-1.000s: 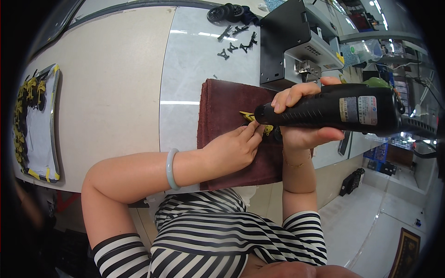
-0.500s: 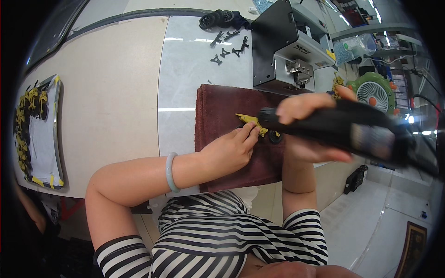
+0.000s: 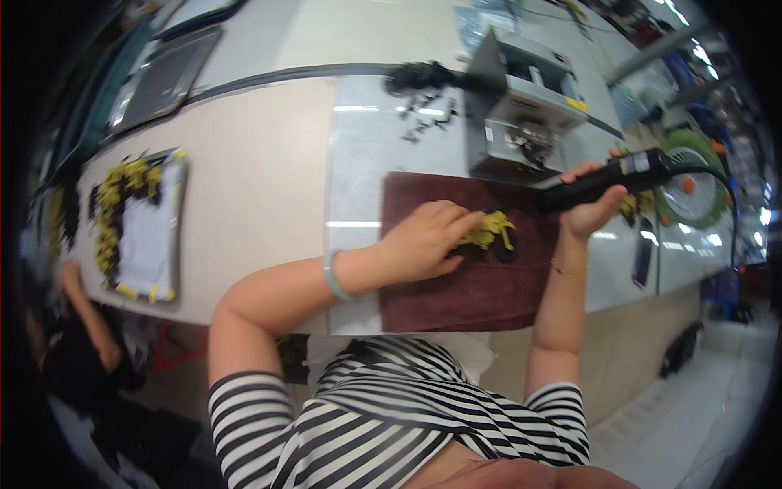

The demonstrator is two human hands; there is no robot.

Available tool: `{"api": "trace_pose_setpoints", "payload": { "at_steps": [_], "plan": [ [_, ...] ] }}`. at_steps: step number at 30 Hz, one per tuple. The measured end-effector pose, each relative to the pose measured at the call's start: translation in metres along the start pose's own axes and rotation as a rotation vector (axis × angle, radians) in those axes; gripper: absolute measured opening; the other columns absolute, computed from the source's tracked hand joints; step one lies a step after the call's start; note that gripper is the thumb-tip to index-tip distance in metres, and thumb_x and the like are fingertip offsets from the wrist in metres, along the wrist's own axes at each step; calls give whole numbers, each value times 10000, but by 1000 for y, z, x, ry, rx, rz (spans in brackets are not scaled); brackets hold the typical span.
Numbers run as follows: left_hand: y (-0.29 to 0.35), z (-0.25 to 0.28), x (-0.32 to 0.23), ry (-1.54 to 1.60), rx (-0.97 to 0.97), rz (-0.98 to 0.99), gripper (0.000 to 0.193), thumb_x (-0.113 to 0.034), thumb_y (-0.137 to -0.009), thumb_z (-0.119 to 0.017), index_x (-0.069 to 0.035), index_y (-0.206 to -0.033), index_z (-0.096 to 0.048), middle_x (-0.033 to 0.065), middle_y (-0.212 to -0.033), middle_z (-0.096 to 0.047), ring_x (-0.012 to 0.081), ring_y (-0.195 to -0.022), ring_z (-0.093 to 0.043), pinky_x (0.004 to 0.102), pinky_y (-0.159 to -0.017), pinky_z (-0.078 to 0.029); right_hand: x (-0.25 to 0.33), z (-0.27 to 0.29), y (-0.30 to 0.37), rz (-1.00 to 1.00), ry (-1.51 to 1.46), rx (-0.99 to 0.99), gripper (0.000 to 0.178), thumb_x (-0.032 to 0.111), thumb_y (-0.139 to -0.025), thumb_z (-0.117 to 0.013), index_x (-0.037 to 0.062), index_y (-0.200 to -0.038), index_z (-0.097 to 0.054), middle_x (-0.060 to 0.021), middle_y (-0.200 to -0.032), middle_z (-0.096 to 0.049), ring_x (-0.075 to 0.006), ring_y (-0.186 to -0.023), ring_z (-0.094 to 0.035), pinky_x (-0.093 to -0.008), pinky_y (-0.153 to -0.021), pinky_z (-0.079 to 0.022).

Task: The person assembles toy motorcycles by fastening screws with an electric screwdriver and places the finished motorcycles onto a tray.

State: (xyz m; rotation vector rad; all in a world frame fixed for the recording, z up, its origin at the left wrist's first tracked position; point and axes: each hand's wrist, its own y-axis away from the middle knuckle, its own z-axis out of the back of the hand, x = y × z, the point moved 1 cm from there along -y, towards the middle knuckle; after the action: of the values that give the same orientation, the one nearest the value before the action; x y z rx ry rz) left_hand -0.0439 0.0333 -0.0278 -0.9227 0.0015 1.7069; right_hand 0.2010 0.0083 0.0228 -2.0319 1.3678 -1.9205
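A small yellow toy motorcycle [image 3: 492, 231] with black wheels lies on a folded dark red cloth [image 3: 456, 301]. The fingers of my left hand [image 3: 428, 240] close over its left end and hide that part. In my right hand [image 3: 595, 216] is a black corded electric screwdriver [image 3: 603, 182], held nearly level with its tip pointing left. The tip hangs over the cloth's right side, apart from the motorcycle.
Behind the cloth stands a grey and black machine [image 3: 521, 114], with black wheels [image 3: 415, 77] and small black parts [image 3: 428, 122] beside it. A tray [image 3: 175, 236] of yellow toys is at left, near another person's arm [image 3: 94, 314]. At right is a green fan [image 3: 692, 175].
The screwdriver has moved off the motorcycle, up and to the right, uncovering the toy's wheel end. My left hand stays on the toy. The whole view has shifted, showing more at the left.
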Motion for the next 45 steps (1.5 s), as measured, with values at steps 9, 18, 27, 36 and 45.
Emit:
{"api": "trace_pose_setpoints", "payload": {
  "at_steps": [9, 18, 27, 36, 45],
  "plan": [
    [77, 115, -37, -130, 292, 460, 445, -64, -575, -616, -49, -1014, -544, 122, -895, -523, 296, -900, -487, 376, -786, -394, -4, 31, 1, -151, -38, -122, 701, 584, -844, -448, 13, -1241, -352, -98, -759, -506, -181, -654, -515, -299, -667, -441],
    [235, 249, -98, -263, 187, 1058, 479, -111, -648, -619, -53, -1121, -568, 137, -1035, -556, 276, -1026, -497, 357, -896, -400, -6, 34, -4, -146, -39, -105, 680, 534, -865, -453, -6, -1259, -326, -95, -796, -484, -171, -691, -502, -290, -695, -436],
    [266, 348, 115, -1217, -300, 1235, 245, -92, -734, -590, -187, -946, -668, 70, -1010, -545, 257, -1043, -451, 407, -934, -316, -12, 38, -7, -145, -69, -190, 631, 505, -881, -454, -1, -1245, -354, -78, -786, -495, -160, -671, -502, -278, -669, -435],
    [263, 359, 155, -1036, -124, 1240, 410, -90, -649, -721, -233, -1024, -640, 37, -1160, -472, 260, -1174, -360, 425, -994, -269, -11, 29, -4, -135, -76, -232, 542, 446, -919, -413, 4, -1229, -368, -55, -761, -474, -128, -642, -490, -251, -594, -434],
    [185, 341, 96, -988, -561, 459, 366, -12, -581, -686, -63, -916, -550, 84, -1041, -583, 328, -1138, -457, 420, -985, -320, -8, 36, 0, -102, -11, -242, 605, 495, -889, -443, 0, -1231, -379, -53, -719, -488, -130, -580, -498, -253, -560, -434]
  ]
}}
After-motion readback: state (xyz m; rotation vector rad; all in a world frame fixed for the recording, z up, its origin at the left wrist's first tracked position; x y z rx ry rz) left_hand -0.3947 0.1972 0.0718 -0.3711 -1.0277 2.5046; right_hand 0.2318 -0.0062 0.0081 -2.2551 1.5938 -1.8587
